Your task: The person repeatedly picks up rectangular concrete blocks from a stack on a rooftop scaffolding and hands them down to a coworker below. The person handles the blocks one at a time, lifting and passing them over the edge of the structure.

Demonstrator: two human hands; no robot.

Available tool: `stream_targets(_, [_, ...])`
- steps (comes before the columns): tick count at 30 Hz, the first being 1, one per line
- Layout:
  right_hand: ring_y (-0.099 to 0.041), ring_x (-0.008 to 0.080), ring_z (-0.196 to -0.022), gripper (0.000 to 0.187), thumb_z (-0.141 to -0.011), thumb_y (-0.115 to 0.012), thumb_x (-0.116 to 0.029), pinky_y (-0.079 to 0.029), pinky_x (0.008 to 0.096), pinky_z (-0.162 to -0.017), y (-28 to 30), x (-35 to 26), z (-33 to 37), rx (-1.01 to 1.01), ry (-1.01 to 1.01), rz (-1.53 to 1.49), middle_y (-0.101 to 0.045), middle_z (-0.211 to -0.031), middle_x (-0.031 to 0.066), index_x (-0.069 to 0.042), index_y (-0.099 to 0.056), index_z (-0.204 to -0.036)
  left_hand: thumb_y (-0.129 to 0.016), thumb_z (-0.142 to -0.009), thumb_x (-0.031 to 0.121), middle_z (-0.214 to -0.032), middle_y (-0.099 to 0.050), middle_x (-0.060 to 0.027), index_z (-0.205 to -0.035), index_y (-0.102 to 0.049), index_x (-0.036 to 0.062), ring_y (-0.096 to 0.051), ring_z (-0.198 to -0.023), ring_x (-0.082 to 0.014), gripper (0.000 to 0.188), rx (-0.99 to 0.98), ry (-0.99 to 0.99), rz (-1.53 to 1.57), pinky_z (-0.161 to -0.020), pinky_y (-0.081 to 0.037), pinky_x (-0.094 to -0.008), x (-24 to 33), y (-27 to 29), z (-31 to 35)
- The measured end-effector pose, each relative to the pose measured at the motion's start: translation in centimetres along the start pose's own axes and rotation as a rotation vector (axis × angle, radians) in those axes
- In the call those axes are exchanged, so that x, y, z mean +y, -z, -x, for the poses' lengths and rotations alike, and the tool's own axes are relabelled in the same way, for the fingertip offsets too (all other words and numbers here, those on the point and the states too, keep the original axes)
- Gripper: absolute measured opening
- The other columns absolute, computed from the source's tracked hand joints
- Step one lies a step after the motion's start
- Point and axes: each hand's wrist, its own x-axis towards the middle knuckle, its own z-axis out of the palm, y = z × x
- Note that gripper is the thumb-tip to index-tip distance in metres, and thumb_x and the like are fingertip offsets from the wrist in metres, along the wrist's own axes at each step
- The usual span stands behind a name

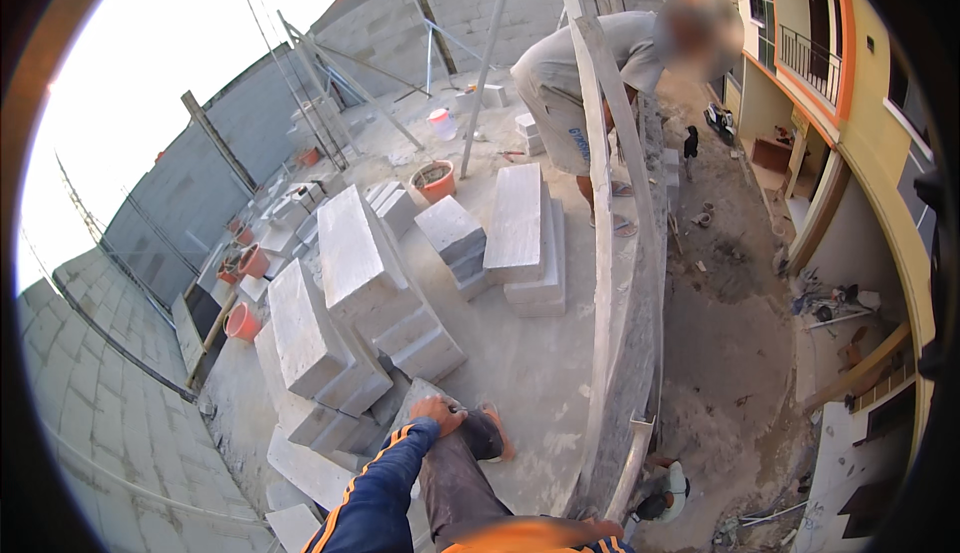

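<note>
My left hand (438, 415) rests at my bent knee, with its fingers curled in. Whatever those fingers hold, if anything, is too small to make out. Below it show my dark trouser leg (455, 483) and a sandalled foot (497, 433). Just left of the knee rise stacks of pale grey blocks, among them a near stack (315, 338) and a taller one (365, 253). At the lower edge, only a bit of my right hand (603, 530) shows beside a pale post (630, 468). Its fingers are mostly hidden.
A wooden upright (600, 253) stands along the slab's right edge, above a drop to a dirt lane (730, 353). A person (590, 58) bends over that edge farther off; another person (668, 493) is below. More blocks (525, 223) and an orange bucket (433, 181) stand ahead.
</note>
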Motion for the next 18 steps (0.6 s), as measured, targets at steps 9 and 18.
stream_targets(9, [-0.067,0.0275,-0.1,0.039,-0.074,-0.067,-0.04,-0.053,0.0383,-0.085,0.78,-0.66,-0.49,0.014,-0.007,-0.005,-0.071,-0.104,0.0096,-0.012,-0.075,-0.101,-0.059,-0.083,0.054,-0.117,-0.069,-0.0099,-0.118,-0.07,0.0217,-0.063,-0.111,-0.0305,0.049,-0.004,-0.003,-0.002,-0.097,-0.048,-0.0383,0.04,-0.02,0.24])
stream_targets(18, [-0.067,0.0274,-0.1,0.04,-0.074,-0.067,-0.04,-0.053,0.0381,-0.085,0.65,-0.92,-0.66,0.033,-0.006,-0.012,-0.071,-0.104,0.0096,-0.012,-0.075,-0.101,-0.061,-0.081,0.055,-0.119,-0.068,-0.0098,-0.117,-0.071,0.022,-0.063,-0.113,-0.0304,0.05,0.026,-0.022,-0.001,-0.099,-0.047,-0.0388,-0.36,-0.46,0.46])
